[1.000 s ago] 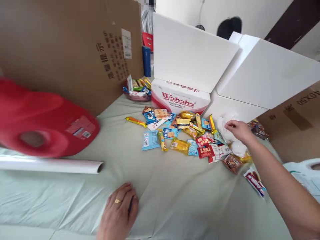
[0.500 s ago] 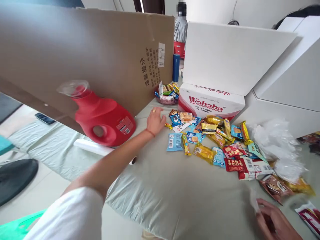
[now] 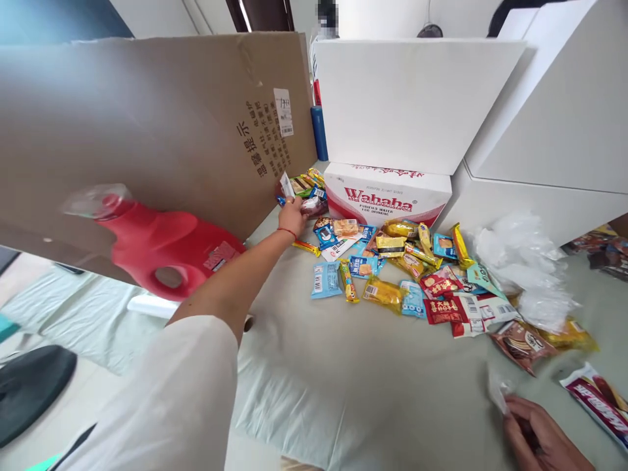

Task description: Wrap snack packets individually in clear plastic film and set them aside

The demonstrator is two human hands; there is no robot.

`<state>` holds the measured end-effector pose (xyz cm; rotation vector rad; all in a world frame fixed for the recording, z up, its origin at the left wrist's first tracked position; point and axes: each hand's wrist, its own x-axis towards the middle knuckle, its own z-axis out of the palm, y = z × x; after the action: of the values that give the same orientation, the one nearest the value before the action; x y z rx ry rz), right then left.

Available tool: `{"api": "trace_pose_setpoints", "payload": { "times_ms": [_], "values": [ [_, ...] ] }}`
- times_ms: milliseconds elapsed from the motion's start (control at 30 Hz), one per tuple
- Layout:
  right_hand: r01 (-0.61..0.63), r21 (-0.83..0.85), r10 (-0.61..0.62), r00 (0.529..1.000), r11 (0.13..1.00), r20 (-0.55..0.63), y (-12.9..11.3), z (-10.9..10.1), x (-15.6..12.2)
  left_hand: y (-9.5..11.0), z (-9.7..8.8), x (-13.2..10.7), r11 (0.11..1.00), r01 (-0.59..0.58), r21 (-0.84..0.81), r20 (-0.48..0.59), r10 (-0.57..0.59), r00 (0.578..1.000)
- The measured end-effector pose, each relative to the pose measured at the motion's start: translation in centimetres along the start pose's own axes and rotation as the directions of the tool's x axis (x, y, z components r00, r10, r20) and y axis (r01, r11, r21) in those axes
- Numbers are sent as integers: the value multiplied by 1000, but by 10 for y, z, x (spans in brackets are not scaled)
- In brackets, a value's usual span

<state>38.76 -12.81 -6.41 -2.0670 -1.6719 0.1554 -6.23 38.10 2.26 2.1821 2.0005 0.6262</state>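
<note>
At the far side of the table, my left hand (image 3: pixel 293 218) is closed at the near left rim of a small dark-red bowl (image 3: pixel 316 208), its fingers partly hidden. Small wrapped snacks (image 3: pixel 300 185) fill the bowl. In the lower right corner my right hand (image 3: pixel 542 428) pinches a thin, clear plastic bag (image 3: pixel 499 390). A packaged snack bar in a maroon and white wrapper (image 3: pixel 598 402) lies to the right of that hand. Between the hands spreads a pile of snack packets in blue, yellow and red, among them a light-blue packet (image 3: pixel 326 280).
A white Wahaha carton (image 3: pixel 387 196) stands behind the packets. At the left, a red jug (image 3: pixel 167 252) leans by a large cardboard sheet (image 3: pixel 186 118). Crumpled clear bags (image 3: pixel 524 261) lie at the right. A blue cylinder (image 3: pixel 318 134) stands at the back.
My left hand has moved forward from the bare cloth beside the packets to the bowl. My right hand still pinches the clear plastic. The view has turned slightly right.
</note>
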Motion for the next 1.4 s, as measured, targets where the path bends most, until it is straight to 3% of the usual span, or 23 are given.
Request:
{"api": "trace_pose_setpoints", "payload": {
  "times_ms": [167, 267, 367, 467, 700, 800, 933, 1033, 1133, 1233, 1333, 1400],
  "values": [
    [54, 48, -50, 996, 997, -77, -13, 9, -5, 4, -15, -52, 997, -70, 41, -1, 70, 998],
    [55, 54, -49, 993, 997, -104, -13, 11, -9, -3, -27, -73, 995, -27, 91, -23, 30, 999],
    [45, 62, -37, 993, 997, -116, -14, 10, -11, -13, -36, -80, 983, 77, 165, 8, -79, 997],
    [37, 86, -25, 990, 996, -140, -22, 8, -10, -17, -39, -84, 974, 106, 200, 47, -118, 992],
    [81, 146, -48, 975, 986, -218, -34, 4, -6, -1, -31, -105, 989, 51, 137, -30, -47, 998],
    [85, 164, -49, 975, 983, -215, -34, 1, -6, 9, -35, -125, 996, -13, 91, -89, 21, 996],
    [84, 177, -44, 974, 981, -222, -34, 1, -5, 21, -58, -176, 983, -182, 6, -110, 182, 977],
    [77, 205, -31, 975, 976, -219, -35, 2, -4, 42, -80, -216, 904, -351, -243, -230, 298, 927],
    [79, 242, -22, 973, 967, -229, -35, 2, -3, 77, -91, -236, 733, -280, -620, -243, 160, 957],
    [76, 259, -15, 972, 963, -232, -35, 1, -3, 119, -80, -231, 283, -17, -959, -22, -14, 1000],
    [66, 274, -3, 974, 959, -226, -36, -1, -3, 156, -51, -211, -132, 296, -946, 307, -64, 950],
    [56, 291, 9, 977, 955, -215, -38, -3, -3, 171, -30, -199, -275, 385, -881, 422, -90, 902]
  ]
}}
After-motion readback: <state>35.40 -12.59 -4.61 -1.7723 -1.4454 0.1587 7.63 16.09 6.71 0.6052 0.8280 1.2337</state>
